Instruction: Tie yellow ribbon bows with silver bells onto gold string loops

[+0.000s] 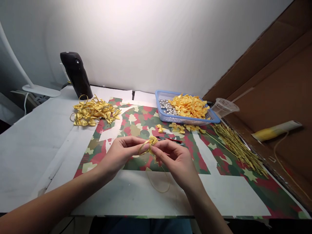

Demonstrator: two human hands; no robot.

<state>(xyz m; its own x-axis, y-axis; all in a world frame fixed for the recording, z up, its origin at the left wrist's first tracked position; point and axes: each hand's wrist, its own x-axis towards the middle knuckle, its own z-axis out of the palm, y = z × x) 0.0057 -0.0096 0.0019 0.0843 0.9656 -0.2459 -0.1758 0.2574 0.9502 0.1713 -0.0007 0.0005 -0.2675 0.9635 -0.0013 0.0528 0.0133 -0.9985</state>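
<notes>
Both my hands meet above the middle of the table, pinching a small yellow ribbon bow [151,143]. My left hand [122,152] grips it from the left with closed fingers. From the right, my right hand [174,157] pinches it too, and a thin gold cord [161,185] loops down from the bow onto the table. A few loose yellow bows [179,128] lie just beyond my hands, next to a dark red-handled tool [172,140].
A blue basket [161,112] at the back right holds yellow bows and silver beads. Finished bows with gold loops are piled [94,112] at the back left, near a black device [76,78]. Gold ties [235,146] lie at the right, beside a plastic cup [223,107] and a cardboard wall [275,97].
</notes>
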